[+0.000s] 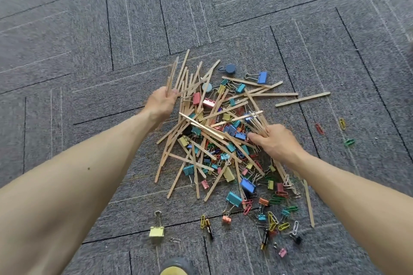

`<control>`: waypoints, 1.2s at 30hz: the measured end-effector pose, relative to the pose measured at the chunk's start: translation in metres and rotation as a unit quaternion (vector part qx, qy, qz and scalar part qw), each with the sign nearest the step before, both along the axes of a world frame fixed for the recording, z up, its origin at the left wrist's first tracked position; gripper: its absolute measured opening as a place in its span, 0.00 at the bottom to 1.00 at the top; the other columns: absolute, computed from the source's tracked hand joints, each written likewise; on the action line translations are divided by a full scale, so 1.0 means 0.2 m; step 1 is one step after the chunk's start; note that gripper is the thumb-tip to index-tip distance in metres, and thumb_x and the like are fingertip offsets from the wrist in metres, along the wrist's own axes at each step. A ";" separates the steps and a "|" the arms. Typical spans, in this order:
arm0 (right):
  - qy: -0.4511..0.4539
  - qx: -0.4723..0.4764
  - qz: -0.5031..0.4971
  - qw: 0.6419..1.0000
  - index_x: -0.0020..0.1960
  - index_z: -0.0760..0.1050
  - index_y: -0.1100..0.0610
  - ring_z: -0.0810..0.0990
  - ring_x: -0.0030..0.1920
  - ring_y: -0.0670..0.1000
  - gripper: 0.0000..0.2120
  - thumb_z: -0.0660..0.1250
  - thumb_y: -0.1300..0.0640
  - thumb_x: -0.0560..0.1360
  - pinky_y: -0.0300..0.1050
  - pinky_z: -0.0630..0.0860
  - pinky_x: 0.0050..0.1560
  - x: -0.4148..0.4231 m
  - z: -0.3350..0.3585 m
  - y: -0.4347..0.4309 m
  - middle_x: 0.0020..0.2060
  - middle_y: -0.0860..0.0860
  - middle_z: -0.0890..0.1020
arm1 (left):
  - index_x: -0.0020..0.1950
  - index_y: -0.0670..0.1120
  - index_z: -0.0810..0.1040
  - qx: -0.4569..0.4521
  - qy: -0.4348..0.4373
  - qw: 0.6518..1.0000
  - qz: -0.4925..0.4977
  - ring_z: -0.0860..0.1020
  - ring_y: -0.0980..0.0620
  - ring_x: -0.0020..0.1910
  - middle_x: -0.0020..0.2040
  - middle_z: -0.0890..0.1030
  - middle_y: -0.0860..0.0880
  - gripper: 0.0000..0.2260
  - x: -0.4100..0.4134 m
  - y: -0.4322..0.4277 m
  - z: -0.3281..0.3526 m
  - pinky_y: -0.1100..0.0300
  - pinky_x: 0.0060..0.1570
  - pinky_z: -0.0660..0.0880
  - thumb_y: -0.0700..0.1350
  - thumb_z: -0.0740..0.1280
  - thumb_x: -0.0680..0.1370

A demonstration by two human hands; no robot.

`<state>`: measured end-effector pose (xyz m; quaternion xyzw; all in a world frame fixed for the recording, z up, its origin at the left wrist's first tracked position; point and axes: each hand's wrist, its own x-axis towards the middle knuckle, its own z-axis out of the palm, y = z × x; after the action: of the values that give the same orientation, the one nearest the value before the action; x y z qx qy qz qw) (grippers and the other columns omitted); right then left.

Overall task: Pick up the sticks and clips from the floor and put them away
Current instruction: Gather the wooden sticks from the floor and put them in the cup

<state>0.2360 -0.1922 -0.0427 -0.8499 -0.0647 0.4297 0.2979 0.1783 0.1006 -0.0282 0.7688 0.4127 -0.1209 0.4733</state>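
Note:
A heap of thin wooden sticks point(202, 128) lies on the grey carpet, mixed with coloured binder clips point(248, 185) and paper clips point(273, 221). My left hand point(161, 101) grips a few sticks point(171, 75) that point up and away at the heap's left edge. My right hand point(276, 140) is at the heap's right side, its fingers curled round a bundle of sticks point(257, 121) that fan up and to the left. One stick point(302, 99) lies apart at the upper right, another point(309, 204) at the lower right.
A yellow binder clip point(156, 230) lies alone at the lower left. Stray paper clips point(342, 123) sit right of the heap. Two round blue discs point(230, 68) rest at the heap's far edge. A shoe tip point(175, 269) shows at the bottom. Carpet tiles point(89, 29) surround everything.

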 end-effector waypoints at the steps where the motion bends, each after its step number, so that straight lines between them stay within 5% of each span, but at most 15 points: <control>1: 0.005 -0.007 -0.006 1.000 0.40 0.72 0.58 0.66 0.24 0.46 0.18 0.68 0.43 0.76 0.39 0.66 0.26 0.01 -0.01 -0.01 0.29 0.49 0.72 | 0.51 0.43 0.73 0.011 0.005 1.000 -0.017 0.70 0.56 0.35 0.41 0.74 0.50 0.11 0.01 0.00 -0.01 0.62 0.34 0.70 0.50 0.60 0.83; 8: 0.111 -0.001 -0.107 0.988 0.44 0.80 0.67 0.62 0.19 0.45 0.26 0.74 0.42 0.67 0.36 0.62 0.19 0.10 -0.03 -0.02 0.27 0.50 0.76 | 0.42 0.47 0.72 0.172 0.016 0.984 -0.046 0.75 0.54 0.36 0.41 0.77 0.48 0.14 0.08 0.00 -0.06 0.63 0.32 0.68 0.56 0.68 0.77; 12: 0.121 -0.006 -0.110 0.986 0.38 0.80 0.63 0.62 0.18 0.44 0.21 0.74 0.43 0.68 0.37 0.61 0.20 0.11 -0.02 -0.01 0.21 0.46 0.74 | 0.39 0.47 0.76 0.145 0.083 0.978 -0.126 0.76 0.50 0.34 0.41 0.78 0.51 0.22 0.15 0.05 -0.02 0.50 0.39 0.81 0.67 0.68 0.70; 15: 0.122 -0.006 -0.114 0.986 0.38 0.81 0.63 0.62 0.18 0.44 0.22 0.75 0.42 0.67 0.37 0.62 0.20 0.11 -0.03 -0.01 0.22 0.46 0.75 | 0.37 0.49 0.82 0.091 0.182 0.949 -0.239 0.76 0.49 0.36 0.40 0.80 0.49 0.25 0.21 0.08 0.04 0.53 0.41 0.79 0.71 0.65 0.66; 18: 0.108 -0.010 -0.121 0.987 0.37 0.80 0.62 0.64 0.17 0.43 0.22 0.76 0.42 0.65 0.38 0.63 0.21 0.11 -0.04 0.00 0.22 0.47 0.76 | 0.42 0.42 0.81 0.087 0.194 0.948 -0.237 0.72 0.52 0.31 0.38 0.78 0.46 0.28 0.26 0.10 0.09 0.60 0.32 0.73 0.68 0.65 0.71; 22: 0.113 -0.013 -0.113 0.987 0.33 0.79 0.60 0.63 0.18 0.45 0.21 0.77 0.42 0.66 0.38 0.63 0.21 0.12 -0.03 0.00 0.20 0.46 0.75 | 0.56 0.40 0.76 0.189 0.114 0.965 -0.142 0.76 0.51 0.36 0.46 0.80 0.44 0.31 0.31 0.13 0.09 0.58 0.33 0.73 0.66 0.69 0.70; 26: 0.110 -0.028 -0.101 0.988 0.30 0.77 0.59 0.62 0.18 0.46 0.23 0.76 0.40 0.66 0.38 0.62 0.22 0.13 -0.04 0.01 0.18 0.45 0.74 | 0.71 0.39 0.62 0.148 0.179 0.960 -0.156 0.76 0.47 0.50 0.60 0.74 0.40 0.56 0.35 0.07 0.09 0.55 0.42 0.75 0.68 0.77 0.53; 28: 0.113 -0.024 -0.107 0.988 0.31 0.78 0.60 0.62 0.17 0.46 0.23 0.76 0.40 0.66 0.38 0.62 0.21 0.13 -0.03 0.01 0.19 0.46 0.73 | 0.65 0.39 0.66 0.128 0.179 0.963 -0.155 0.76 0.49 0.48 0.56 0.75 0.41 0.51 0.36 0.06 0.07 0.54 0.46 0.77 0.66 0.78 0.52; 30: 0.116 -0.021 -0.108 0.987 0.32 0.78 0.61 0.62 0.17 0.45 0.23 0.76 0.41 0.66 0.37 0.61 0.21 0.14 -0.03 0.01 0.19 0.47 0.73 | 0.52 0.39 0.72 0.087 0.161 0.972 -0.149 0.73 0.53 0.37 0.44 0.77 0.46 0.34 0.38 0.04 0.05 0.58 0.36 0.74 0.61 0.79 0.59; 33: 0.117 -0.024 -0.106 0.987 0.34 0.78 0.62 0.62 0.16 0.44 0.23 0.76 0.41 0.67 0.37 0.61 0.20 0.14 -0.02 0.01 0.20 0.48 0.73 | 0.45 0.43 0.73 0.089 0.137 0.977 -0.138 0.74 0.52 0.34 0.41 0.78 0.48 0.18 0.39 0.02 0.02 0.58 0.34 0.77 0.55 0.76 0.71; 36: 0.123 -0.017 -0.104 0.987 0.32 0.76 0.60 0.63 0.16 0.44 0.22 0.76 0.42 0.67 0.36 0.62 0.20 0.14 -0.02 0.01 0.20 0.47 0.73 | 0.42 0.45 0.72 0.089 0.124 0.982 -0.115 0.72 0.54 0.31 0.38 0.75 0.49 0.14 0.41 0.03 0.02 0.64 0.26 0.70 0.51 0.74 0.74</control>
<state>0.2637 -0.1905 -0.0460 -0.7976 0.0689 0.4986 0.3323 0.2606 0.1059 -0.0251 0.8293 0.3861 -0.2319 0.3308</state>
